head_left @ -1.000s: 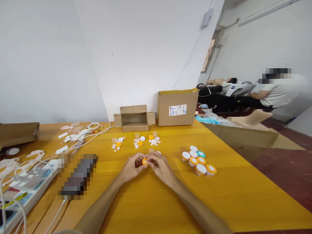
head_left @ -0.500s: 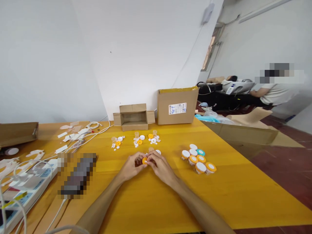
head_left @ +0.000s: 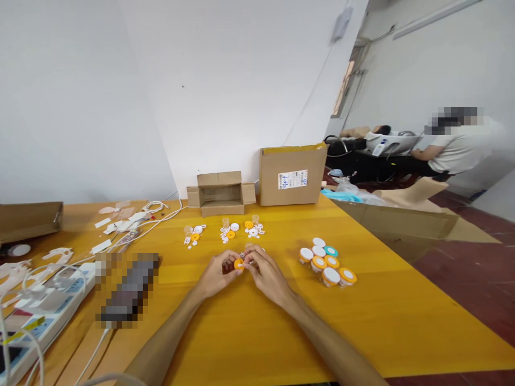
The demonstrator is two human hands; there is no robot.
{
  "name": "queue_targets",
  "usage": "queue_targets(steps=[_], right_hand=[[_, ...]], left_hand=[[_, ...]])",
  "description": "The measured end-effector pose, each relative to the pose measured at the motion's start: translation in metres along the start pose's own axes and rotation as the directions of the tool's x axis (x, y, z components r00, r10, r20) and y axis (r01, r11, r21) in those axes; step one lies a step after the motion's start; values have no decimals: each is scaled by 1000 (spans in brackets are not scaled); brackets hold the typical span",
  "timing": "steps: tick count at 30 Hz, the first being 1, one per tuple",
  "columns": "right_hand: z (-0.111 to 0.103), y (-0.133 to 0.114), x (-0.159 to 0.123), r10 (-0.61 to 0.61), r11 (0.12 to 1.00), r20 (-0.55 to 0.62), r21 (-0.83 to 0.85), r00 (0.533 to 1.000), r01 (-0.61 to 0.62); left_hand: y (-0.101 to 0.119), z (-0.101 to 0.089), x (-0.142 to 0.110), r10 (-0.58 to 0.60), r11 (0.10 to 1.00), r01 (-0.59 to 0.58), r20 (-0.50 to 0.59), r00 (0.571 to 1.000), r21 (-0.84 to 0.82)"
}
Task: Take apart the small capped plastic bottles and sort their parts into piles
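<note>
My left hand (head_left: 218, 274) is closed around the edge of a small orange disc-shaped cap (head_left: 238, 264), which has a whitish spot near its middle. My right hand (head_left: 263, 274) comes in from the other side, its thumb and fingertips bunched close to the cap. What those right fingers pinch is too small to make out. Behind the hands lie small white pieces, mostly covered by the fingers. Farther back are three clusters of parts, each with a clear cup (head_left: 225, 222), an orange cap (head_left: 195, 237), a white cap (head_left: 234, 227) and little white dotted pieces.
On the right stand several capped clear cups (head_left: 331, 276) with orange, white and teal tops. An open cardboard box (head_left: 221, 198) and a taller carton (head_left: 293, 179) are by the wall. A phone (head_left: 131, 289), power strips (head_left: 60, 305) and cables occupy the left. Beyond sits another person (head_left: 458, 153).
The orange cap now faces the camera more fully between my hands. My right fingers have shifted slightly off its face. Both arms stay in nearly the same place.
</note>
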State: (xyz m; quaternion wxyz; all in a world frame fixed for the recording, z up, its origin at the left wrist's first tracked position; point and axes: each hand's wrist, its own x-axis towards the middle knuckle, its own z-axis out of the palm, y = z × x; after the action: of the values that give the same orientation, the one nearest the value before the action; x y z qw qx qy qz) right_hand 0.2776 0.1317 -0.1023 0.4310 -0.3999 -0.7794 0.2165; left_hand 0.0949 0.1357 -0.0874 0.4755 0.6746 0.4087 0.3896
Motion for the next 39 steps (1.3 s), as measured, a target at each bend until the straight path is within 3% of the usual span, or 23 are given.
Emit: queue_targets(steps=[8,21,39], right_hand=[[2,7,-1,-12,993,-89,-118,996,2],[4,7,-4,-43,954,-103,-300,994,10],[4,-4,-3,-127,973,-31,-200,991,119]], left_hand=[[-2,0,0,18,999,-17,-26,999,32],[-1,0,-1,23,999,-22,-26,999,49],[-2,2,1,1,1000,-1,-3,1000,8]])
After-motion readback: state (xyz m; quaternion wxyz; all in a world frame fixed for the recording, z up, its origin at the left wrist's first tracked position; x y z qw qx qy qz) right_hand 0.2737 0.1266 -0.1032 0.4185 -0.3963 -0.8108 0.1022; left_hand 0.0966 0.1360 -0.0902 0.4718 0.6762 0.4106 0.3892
